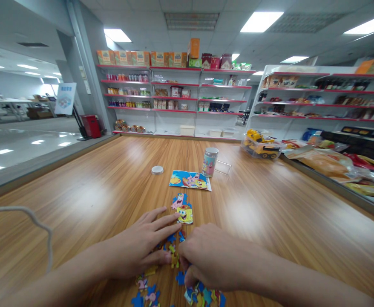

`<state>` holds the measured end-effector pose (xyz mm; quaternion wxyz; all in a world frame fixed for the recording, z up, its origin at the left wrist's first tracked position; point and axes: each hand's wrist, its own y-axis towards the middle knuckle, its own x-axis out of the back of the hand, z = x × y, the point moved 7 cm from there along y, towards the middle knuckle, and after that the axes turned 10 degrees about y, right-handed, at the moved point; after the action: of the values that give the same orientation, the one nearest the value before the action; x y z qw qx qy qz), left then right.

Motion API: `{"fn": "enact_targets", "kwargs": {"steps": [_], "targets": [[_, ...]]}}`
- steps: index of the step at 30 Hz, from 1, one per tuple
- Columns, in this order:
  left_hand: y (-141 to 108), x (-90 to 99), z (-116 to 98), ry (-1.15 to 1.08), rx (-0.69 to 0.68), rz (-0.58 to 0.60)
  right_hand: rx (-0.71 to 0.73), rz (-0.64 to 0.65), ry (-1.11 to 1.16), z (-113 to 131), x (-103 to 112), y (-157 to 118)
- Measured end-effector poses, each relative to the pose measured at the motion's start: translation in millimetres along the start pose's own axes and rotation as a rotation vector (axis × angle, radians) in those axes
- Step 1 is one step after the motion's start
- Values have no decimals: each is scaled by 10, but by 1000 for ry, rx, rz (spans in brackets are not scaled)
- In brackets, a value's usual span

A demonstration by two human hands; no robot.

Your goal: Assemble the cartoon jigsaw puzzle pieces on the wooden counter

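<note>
My left hand (142, 243) lies over the table with its fingers spread; its fingertips reach the lower left edge of a joined puzzle section (185, 214) showing a yellow character and a pink one. My right hand (202, 256) is curled above the loose pieces, its fingers bent inward, and whatever they may hold is hidden. Loose puzzle pieces (151, 294) in blue, pink, yellow and green lie between and below both hands. Beyond the joined section is a colourful picture sheet (190, 181). A cylindrical tin (209, 163) stands upright at the sheet's right end.
A round white lid (157, 170) lies left of the sheet. Behind the tin is a thin wire frame (223, 167). A clear bin (260, 149) with yellow toy vehicles stands at the back right. A pale cable (48, 230) loops at the left. Stocked shelves (174, 99) line the back.
</note>
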<state>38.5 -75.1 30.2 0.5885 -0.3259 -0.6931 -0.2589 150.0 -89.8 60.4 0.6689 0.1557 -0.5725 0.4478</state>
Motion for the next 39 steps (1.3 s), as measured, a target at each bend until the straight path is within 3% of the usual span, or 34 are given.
{"fn": "enact_targets", "kwargs": {"steps": [13,16,21,24,28,33,39], "targets": [[0,8,-15,-14,-18,-3,162,-71,328,-45,37,15],[4,33,-35,-14,-29,-19,186,-159,476,-204,130,86],[12,46,-43,3,-17,10,22,-602,584,-872,310,234],[14,56,-63,2,-23,32,-73,-764,534,-1161,294,259],[7,73,-104,-24,-49,44,-101,-822,495,-1313,240,266],[-2,87,-116,-62,-63,22,-91,-855,456,-1323,228,259],[-8,82,-111,-65,-68,16,-252,-886,334,-1252,219,196]]}}
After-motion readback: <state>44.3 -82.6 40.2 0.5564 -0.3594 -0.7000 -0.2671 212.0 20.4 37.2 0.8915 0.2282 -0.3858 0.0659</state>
